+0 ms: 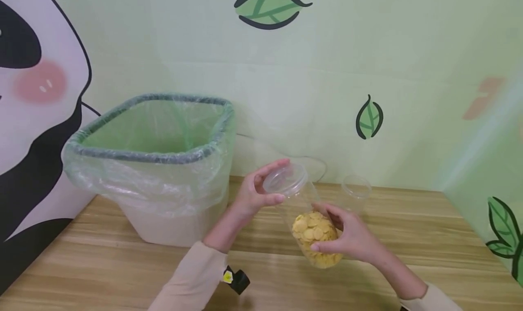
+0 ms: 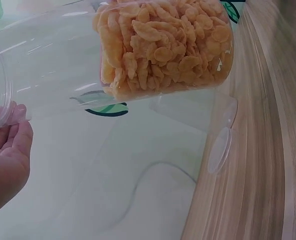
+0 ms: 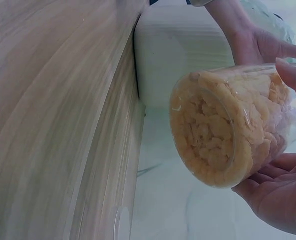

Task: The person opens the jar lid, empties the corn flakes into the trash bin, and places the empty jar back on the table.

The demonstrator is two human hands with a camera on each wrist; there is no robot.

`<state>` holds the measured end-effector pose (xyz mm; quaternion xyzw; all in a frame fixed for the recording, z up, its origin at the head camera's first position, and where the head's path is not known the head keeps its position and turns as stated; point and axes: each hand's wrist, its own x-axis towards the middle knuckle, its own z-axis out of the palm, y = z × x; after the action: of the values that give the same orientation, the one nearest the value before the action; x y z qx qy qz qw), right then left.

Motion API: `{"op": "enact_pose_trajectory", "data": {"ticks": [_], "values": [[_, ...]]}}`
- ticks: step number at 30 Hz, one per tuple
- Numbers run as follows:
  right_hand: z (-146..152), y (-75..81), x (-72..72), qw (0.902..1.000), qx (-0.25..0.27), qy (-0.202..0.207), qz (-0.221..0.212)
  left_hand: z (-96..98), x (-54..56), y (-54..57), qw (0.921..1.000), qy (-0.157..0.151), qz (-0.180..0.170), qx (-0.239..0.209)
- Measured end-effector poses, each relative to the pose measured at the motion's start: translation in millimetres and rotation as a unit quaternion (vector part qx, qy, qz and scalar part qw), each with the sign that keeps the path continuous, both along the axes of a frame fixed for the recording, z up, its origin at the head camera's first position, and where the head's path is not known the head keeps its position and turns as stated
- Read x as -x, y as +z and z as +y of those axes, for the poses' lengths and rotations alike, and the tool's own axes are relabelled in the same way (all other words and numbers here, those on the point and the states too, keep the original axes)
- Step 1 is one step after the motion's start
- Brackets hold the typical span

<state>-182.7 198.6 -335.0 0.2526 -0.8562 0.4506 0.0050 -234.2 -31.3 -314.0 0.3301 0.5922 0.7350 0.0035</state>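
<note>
A clear plastic jar (image 1: 288, 206), its lower half filled with yellow flakes (image 1: 314, 231), is tilted with its top leaning left. My left hand (image 1: 255, 188) grips the jar's clear lid (image 1: 288, 180), thumb on the near side and fingers behind. Lower down, my right hand (image 1: 349, 234) holds the jar's body, thumb in front at the level of the flakes. The right wrist view looks at the jar's round base (image 3: 207, 132), the flakes packed against it. In the left wrist view, fingertips of the left hand (image 2: 8, 165) lie at the lid's rim.
A pale bin (image 1: 175, 224) with a translucent green liner (image 1: 163, 177) stands left on the wooden table (image 1: 388, 274). Behind my right hand is another clear container (image 1: 356, 190). A clear round lid (image 2: 220, 152) lies beside it, near the wall.
</note>
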Motion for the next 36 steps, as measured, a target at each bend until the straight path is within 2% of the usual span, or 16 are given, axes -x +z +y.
{"op": "enact_pose_trajectory", "data": {"ticks": [6, 13, 22, 30, 36], "values": [[-2.4, -0.2, 0.3, 1.0000, 0.004, 0.005, -0.004, -2.7, -0.2, -1.0, 1.0000, 0.000, 0.004, 0.004], [-4.6, -5.4, 0.0, 0.9990, -0.005, -0.035, 0.026, -1.6, -2.1, -1.7, 0.9996, -0.006, 0.024, 0.013], [-9.2, -8.8, -0.9, 0.9979, 0.000, -0.058, 0.027, 1.2, -4.3, -2.3, 0.9999, 0.001, 0.006, 0.009], [-12.8, -11.3, -0.6, 0.9970, 0.000, -0.064, 0.042, 1.1, -4.6, -2.5, 0.9999, -0.005, 0.014, 0.003], [-15.4, -14.8, -1.3, 0.9959, -0.001, -0.073, 0.053, 1.5, -6.7, -5.7, 0.9999, -0.001, -0.005, -0.014]]}}
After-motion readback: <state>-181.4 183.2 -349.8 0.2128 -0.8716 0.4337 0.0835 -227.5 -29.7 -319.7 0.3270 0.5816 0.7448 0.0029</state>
